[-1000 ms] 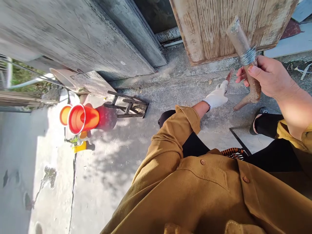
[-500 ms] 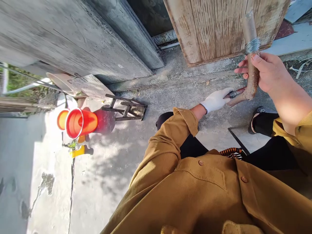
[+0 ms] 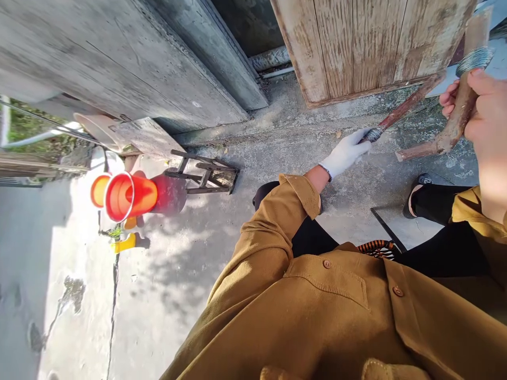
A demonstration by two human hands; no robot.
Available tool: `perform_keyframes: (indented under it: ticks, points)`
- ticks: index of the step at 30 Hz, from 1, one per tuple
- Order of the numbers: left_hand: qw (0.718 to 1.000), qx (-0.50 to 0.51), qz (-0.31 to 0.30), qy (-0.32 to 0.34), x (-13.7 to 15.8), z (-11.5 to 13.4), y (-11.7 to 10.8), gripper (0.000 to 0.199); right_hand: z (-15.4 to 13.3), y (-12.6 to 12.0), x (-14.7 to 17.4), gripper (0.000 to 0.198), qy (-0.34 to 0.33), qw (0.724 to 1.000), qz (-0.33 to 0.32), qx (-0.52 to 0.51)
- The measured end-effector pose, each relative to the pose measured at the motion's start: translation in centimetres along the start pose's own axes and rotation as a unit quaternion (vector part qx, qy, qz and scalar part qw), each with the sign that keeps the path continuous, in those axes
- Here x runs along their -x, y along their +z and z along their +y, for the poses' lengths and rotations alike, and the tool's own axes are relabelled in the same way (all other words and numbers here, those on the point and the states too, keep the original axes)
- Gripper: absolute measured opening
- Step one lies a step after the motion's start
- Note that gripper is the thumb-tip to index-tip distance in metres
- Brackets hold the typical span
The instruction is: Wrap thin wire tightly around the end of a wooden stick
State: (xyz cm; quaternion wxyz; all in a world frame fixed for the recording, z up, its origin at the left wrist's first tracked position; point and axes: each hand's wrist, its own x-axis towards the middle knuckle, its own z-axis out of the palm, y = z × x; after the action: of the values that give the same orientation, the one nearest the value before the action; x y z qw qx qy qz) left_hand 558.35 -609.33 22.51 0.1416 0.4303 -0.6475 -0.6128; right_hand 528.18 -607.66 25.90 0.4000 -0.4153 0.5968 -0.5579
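Note:
My left hand, in a white knit glove, is closed around the lower end of a reddish-brown stick. Silvery wire is wound on the stick just beyond my fingers. The stick slants up to the right, its far end in front of the wooden panel. At the right edge, my bare right hand grips a thick bent branch. A band of wire wraps the branch above this hand. The cut lower end of the branch points left, apart from the stick.
Weathered boards and a wooden panel stand along the far side. A small wooden stool sits on the concrete, with red buckets and a yellow object further left. An orange-black woven seat edge shows between my legs.
My right hand has moved right with the bent branch, away from my left hand. The reddish stick, earlier mostly hidden behind the branch, now shows along its length. My left hand has shifted slightly.

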Motion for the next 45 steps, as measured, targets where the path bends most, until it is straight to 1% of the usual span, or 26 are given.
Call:
perform_keyframes:
  ticks: [1,2,3,5,6,7,9,12,15,19,21,23,24,27,28,29,30,31,32,34,36,38,40,41,42,45]
  points:
    - [0.998,0.059,0.01,-0.018,0.1,0.2,0.0,0.046,-1.2,0.4,0.6,0.055,0.033,0.999,0.032,-0.023]
    - [0.993,0.115,0.018,-0.031,0.3,0.3,0.1,0.043,-2.4,1.0,1.2,0.059,0.046,0.996,0.064,-0.046]
    - [0.986,0.163,0.023,-0.04,0.5,0.5,0.1,0.041,-3.4,1.8,1.7,0.061,0.047,0.995,0.065,-0.059]
    - [0.973,0.227,0.025,-0.047,0.8,0.7,0.2,0.036,-4.9,3.1,2.5,0.058,0.018,0.997,0.027,-0.073]
    - [0.97,0.238,0.023,-0.048,0.9,0.7,0.2,0.034,-5.4,3.6,2.7,0.057,-0.001,0.997,0.004,-0.075]
    - [0.97,0.237,0.018,-0.048,0.9,0.7,0.1,0.033,-5.6,3.9,2.7,0.055,-0.018,0.997,-0.009,-0.075]
    - [0.977,0.209,0.01,-0.043,0.7,0.5,0.1,0.035,-5.5,4.2,2.7,0.051,-0.035,0.997,-0.007,-0.069]
    - [0.989,0.145,0.0,-0.038,0.3,0.2,0.2,0.047,-4.9,4.2,2.5,0.046,-0.028,0.998,-0.01,-0.053]
    - [0.996,0.082,-0.017,-0.043,0.1,-0.1,0.5,0.054,-4.7,4.5,2.6,0.051,-0.028,0.997,-0.051,-0.044]
    - [0.998,0.023,-0.043,-0.026,0.3,0.0,0.8,0.056,-4.9,5.5,2.9,0.06,-0.032,0.993,-0.104,-0.039]
    - [0.999,-0.003,-0.049,-0.022,0.2,-0.2,0.9,0.057,-5.2,6.4,3.4,0.062,-0.031,0.988,-0.153,-0.024]
    - [0.998,-0.021,-0.047,-0.024,-0.2,-0.7,1.2,0.053,-5.6,7.5,4.3,0.066,-0.032,0.976,-0.216,0.001]
    - [0.999,-0.024,-0.041,-0.024,-0.6,-1.1,1.3,0.046,-5.8,8.1,4.9,0.066,-0.03,0.968,-0.25,0.017]
    - [1.0,-0.002,0.002,-0.008,-1.6,-2.2,1.6,0.014,-6.6,9.3,6.6,0.057,-0.014,0.939,-0.337,0.065]
    - [1.0,0.017,0.012,-0.003,-1.8,-2.3,1.6,0.018,-6.8,9.4,7.0,0.052,-0.008,0.933,-0.353,0.075]
    - [0.999,0.041,0.016,-0.004,-1.8,-2.3,1.5,0.022,-7.0,9.4,7.2,0.046,-0.008,0.932,-0.354,0.076]
    - [0.997,0.069,0.013,-0.014,-1.7,-2.1,1.4,0.021,-7.0,9.2,7.1,0.041,-0.014,0.94,-0.335,0.067]
    - [0.994,0.099,0.004,-0.033,-1.3,-1.7,1.2,0.016,-7.1,8.8,6.9,0.036,-0.025,0.953,-0.298,0.048]
    - [0.99,0.131,-0.008,-0.056,-0.9,-1.2,1.0,0.011,-7.1,8.4,6.4,0.033,-0.04,0.969,-0.244,0.026]
    - [0.978,0.19,-0.022,-0.087,-0.1,-0.1,0.6,0.017,-7.2,7.2,5.2,0.032,-0.072,0.991,-0.113,-0.017]
    - [0.97,0.227,-0.024,-0.083,0.5,0.8,0.4,0.026,-7.3,5.9,4.1,0.034,-0.096,0.995,-0.006,-0.033]
    - [0.969,0.239,-0.013,-0.064,0.6,1.2,0.4,0.035,-7.3,4.7,3.5,0.033,-0.12,0.991,0.052,-0.02]
    - [0.971,0.233,0.0,-0.049,0.3,1.1,0.6,0.043,-7.1,3.9,3.5,0.033,-0.132,0.989,0.071,0.009]
    - [0.973,0.224,0.008,-0.044,0.1,1.0,0.7,0.047,-6.9,3.7,3.6,0.033,-0.125,0.99,0.066,0.021]
    - [0.976,0.212,0.017,-0.037,-0.1,0.9,0.8,0.052,-6.6,3.6,3.7,0.033,-0.102,0.993,0.052,0.027]
    - [0.985,0.162,0.051,-0.008,-0.5,0.6,1.0,0.064,-5.5,4.2,4.1,0.034,0.002,0.999,-0.002,0.034]
